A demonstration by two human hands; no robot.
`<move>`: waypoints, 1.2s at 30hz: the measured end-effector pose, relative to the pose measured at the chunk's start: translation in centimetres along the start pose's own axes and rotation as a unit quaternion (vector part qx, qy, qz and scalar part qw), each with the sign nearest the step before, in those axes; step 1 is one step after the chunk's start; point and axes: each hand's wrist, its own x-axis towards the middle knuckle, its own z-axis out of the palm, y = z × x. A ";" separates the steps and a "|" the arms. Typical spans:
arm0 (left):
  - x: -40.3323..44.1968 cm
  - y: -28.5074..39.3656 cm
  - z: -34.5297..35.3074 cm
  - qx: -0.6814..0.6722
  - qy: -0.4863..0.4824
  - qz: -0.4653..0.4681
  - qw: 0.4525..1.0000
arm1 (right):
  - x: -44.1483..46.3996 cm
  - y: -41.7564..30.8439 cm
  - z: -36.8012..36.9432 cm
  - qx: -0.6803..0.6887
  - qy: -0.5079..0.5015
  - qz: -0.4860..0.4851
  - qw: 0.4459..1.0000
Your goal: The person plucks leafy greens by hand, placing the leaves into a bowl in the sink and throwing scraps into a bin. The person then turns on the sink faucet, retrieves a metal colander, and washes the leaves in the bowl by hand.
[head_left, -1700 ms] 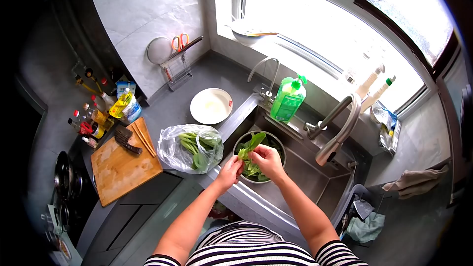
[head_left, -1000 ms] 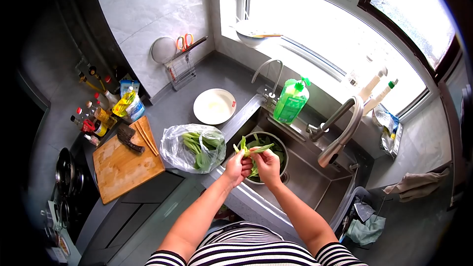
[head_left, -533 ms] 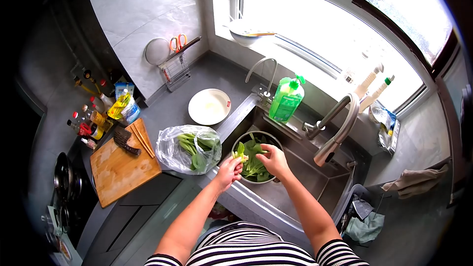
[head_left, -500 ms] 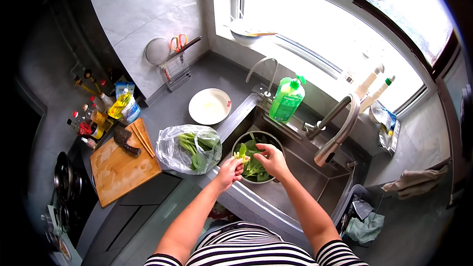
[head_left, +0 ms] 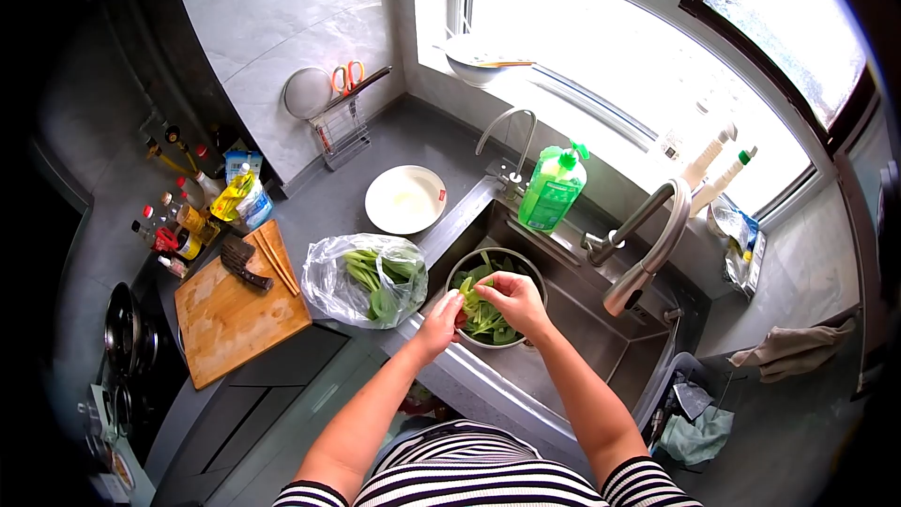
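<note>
Over a round metal pot (head_left: 517, 337) of green leaves in the sink, my left hand (head_left: 439, 323) pinches a small piece of leafy greens (head_left: 468, 297). My right hand (head_left: 512, 302) is close beside it, thumb and fingertips closed on the same greens. Left of the sink, a clear plastic bag (head_left: 324, 289) holds more long green stems (head_left: 376, 272). A white plate (head_left: 405, 199) with a red mark lies on the counter behind the bag.
A wooden board (head_left: 230, 319) with a cleaver (head_left: 245, 265) and chopsticks (head_left: 276, 263) is at the left, near several bottles (head_left: 192, 222). Behind the sink stand a green soap bottle (head_left: 552, 192) and a curved faucet (head_left: 657, 249). A wire rack (head_left: 345, 135) hangs near the corner.
My right hand has moved in toward my left hand and its fingers have closed on the greens. The view has shifted slightly.
</note>
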 end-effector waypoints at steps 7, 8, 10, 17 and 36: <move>2.2 -3.5 -1.5 0.234 0.038 0.142 0.961 | -0.1 -0.5 -0.1 -0.050 0.017 -0.004 0.999; 2.4 -3.8 -1.8 0.258 0.030 0.158 0.953 | 0.0 -0.7 -0.2 -0.033 0.017 0.010 0.999; 1.9 -2.6 -1.6 0.237 -0.002 0.140 0.961 | 0.1 -0.9 -0.3 -0.008 0.020 0.036 0.999; 0.3 -0.4 -0.1 0.109 -0.054 0.056 0.991 | -0.2 0.8 0.0 0.112 0.043 0.087 0.989; 1.0 0.9 -0.6 0.445 -0.006 0.151 0.883 | -1.4 -1.6 1.2 -0.229 0.135 -0.151 0.952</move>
